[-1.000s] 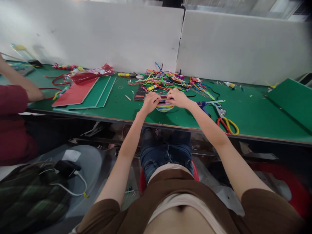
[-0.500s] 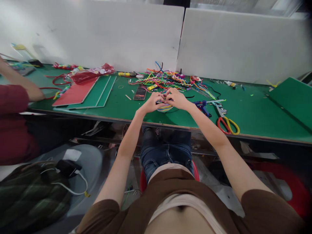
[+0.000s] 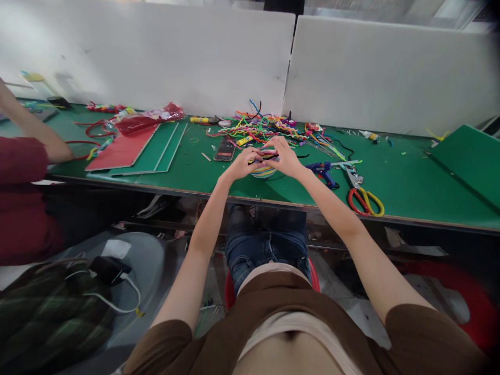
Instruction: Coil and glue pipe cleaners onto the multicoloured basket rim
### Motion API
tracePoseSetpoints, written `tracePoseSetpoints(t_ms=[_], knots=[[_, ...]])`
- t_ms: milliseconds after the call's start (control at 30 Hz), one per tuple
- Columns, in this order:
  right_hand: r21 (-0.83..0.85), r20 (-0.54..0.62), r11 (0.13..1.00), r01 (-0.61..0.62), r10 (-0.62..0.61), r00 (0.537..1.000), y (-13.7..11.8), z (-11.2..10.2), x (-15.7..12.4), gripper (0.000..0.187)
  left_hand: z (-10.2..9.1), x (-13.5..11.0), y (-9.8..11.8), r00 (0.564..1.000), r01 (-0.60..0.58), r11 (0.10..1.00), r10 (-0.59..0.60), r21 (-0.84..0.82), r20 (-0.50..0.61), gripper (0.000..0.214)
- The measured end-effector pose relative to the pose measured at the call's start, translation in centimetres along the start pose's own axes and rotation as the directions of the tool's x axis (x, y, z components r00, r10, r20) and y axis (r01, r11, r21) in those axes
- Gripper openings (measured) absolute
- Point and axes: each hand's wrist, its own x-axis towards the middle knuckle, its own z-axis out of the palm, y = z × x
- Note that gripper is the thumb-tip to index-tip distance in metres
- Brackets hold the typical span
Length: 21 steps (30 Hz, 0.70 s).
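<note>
In front of me, a small round piece with multicoloured stripes (image 3: 262,172) is held low over the table's near edge. Its upper part is partly hidden by my fingers. My left hand (image 3: 245,162) is closed on its left side. From the right, my right hand (image 3: 288,159) curls over the same piece, with thumb and fingers bent against it. A thin black strand (image 3: 269,158) runs across its top between both hands; which fingers pinch it I cannot tell. A blue glue gun (image 3: 323,172) lies just right of my right hand.
Red-and-yellow-handled scissors (image 3: 366,201) lie near the front edge. Behind my hands spread a phone (image 3: 224,150), a yellow tube (image 3: 245,140) and a heap of colourful fuzzy strands (image 3: 269,125). Boards (image 3: 125,148) are at left, beside another person's arm (image 3: 42,133). White panels (image 3: 156,57) stand behind.
My right fingers have lifted and spread slightly over the striped piece. The black strand now shows across its top between my hands. The other person's arm has shifted slightly.
</note>
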Motion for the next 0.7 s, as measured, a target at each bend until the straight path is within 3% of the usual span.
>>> tracePoseSetpoints(t_ms=[233, 400, 500, 700], knots=[[-0.047, 0.012, 0.997, -0.066, 0.066, 0.998, 0.3, -0.8, -0.1, 0.035, -0.3, -0.1, -0.2, 0.994, 0.081, 0.993, -0.087, -0.080, -0.069, 0.008], [0.040, 0.031, 0.996, -0.074, 0.072, 0.997, 1.0, -1.6, -0.3, 0.034, -0.9, -0.5, -0.6, 0.976, 0.189, 0.965, -0.205, -0.180, -0.075, 0.004], [0.068, 0.022, 0.994, -0.082, 0.081, 0.996, 0.7, -1.7, -1.0, 0.031, -0.9, -0.8, -0.5, 0.985, 0.152, 0.976, -0.163, -0.155, -0.059, 0.002], [-0.059, 0.024, 0.994, -0.089, 0.090, 0.996, 0.0, -0.8, -2.0, 0.037, -1.1, -0.7, 0.5, 0.992, 0.122, 0.982, -0.117, -0.142, 0.047, 0.006]])
